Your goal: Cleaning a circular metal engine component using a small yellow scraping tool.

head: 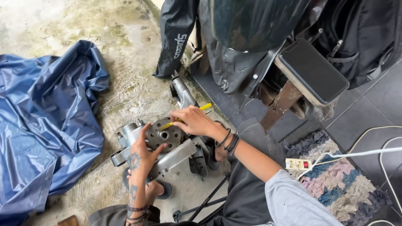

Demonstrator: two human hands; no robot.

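Grey sleeve at the bottom edge, leading up a braceleted forearm to the right hand, fingers closed around a yellow-handled tool whose tip rests on the round metal disc. Just below the disc, tattooed left hand, fingers spread and pressed flat against the disc's lower edge and the silver swingarm, not wrapped around anything. Disc seated in the swingarm, lying on the concrete floor. Far left of the disc, crumpled blue tarp. Above and right of the disc, black phone flat on a wooden stool. Right of the disc, white power strip on a patchwork rug, white cable beyond
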